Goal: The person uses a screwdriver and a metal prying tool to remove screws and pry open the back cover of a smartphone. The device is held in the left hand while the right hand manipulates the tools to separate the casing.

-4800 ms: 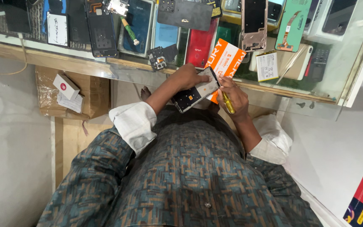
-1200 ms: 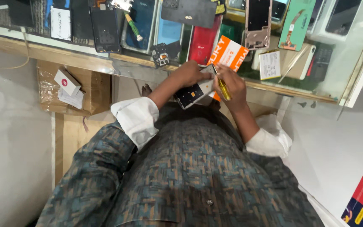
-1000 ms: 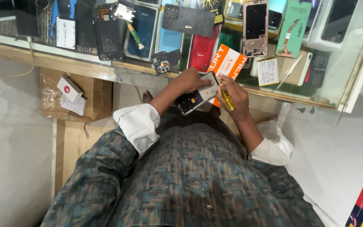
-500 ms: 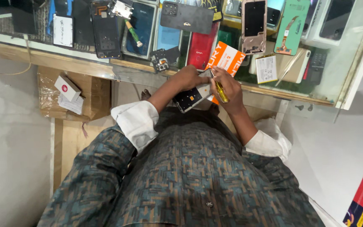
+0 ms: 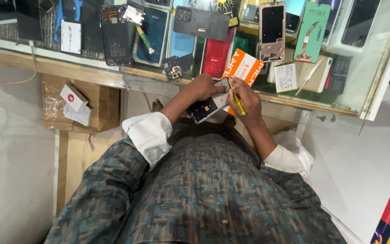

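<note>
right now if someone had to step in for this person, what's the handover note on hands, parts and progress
Left hand: grips the opened phone at its upper end, holding it off the glass counter, inner side up.
Right hand: holds a yellow-handled screwdriver, tip at the phone's top edge.
Nearby: an orange box lies on the counter just behind the hands, a small camera module to the left, a pink phone frame further back.
Done: the phone's back is already off.
Left: whether any screws are out cannot be seen; the screwdriver work at the top edge looks unfinished.
</note>
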Demonstrator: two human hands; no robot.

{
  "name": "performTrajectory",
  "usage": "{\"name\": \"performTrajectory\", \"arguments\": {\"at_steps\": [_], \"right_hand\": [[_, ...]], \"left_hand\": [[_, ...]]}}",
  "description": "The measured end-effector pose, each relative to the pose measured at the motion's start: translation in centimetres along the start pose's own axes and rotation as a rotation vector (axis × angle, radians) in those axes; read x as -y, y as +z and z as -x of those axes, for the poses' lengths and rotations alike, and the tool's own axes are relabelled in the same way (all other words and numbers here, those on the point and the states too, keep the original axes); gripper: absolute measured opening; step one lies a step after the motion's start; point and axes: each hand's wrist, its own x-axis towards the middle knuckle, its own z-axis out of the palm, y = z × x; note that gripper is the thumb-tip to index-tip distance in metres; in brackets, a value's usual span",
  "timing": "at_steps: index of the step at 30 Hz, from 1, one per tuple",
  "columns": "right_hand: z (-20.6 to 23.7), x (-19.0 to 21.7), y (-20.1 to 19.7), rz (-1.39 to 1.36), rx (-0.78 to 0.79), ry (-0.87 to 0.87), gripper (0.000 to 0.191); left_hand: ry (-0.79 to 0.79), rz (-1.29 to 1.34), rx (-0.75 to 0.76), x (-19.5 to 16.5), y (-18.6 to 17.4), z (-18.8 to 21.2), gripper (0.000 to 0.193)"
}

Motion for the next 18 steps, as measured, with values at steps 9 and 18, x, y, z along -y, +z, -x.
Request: {"name": "performTrajectory", "arguments": {"at_steps": [9, 18], "right_hand": [[0.5, 0.5, -0.4, -0.103, -0.061, 0.102, 0.011], [-0.2, -0.6, -2.2, -0.377, -0.185, 0.763, 0.022]], "left_hand": [[0.009, -0.033, 0.002, -0.4, 0.0, 0.3, 0.066], [0.151, 0.038, 0.041, 0.7, -0.1, 2.0, 0.054]]}}
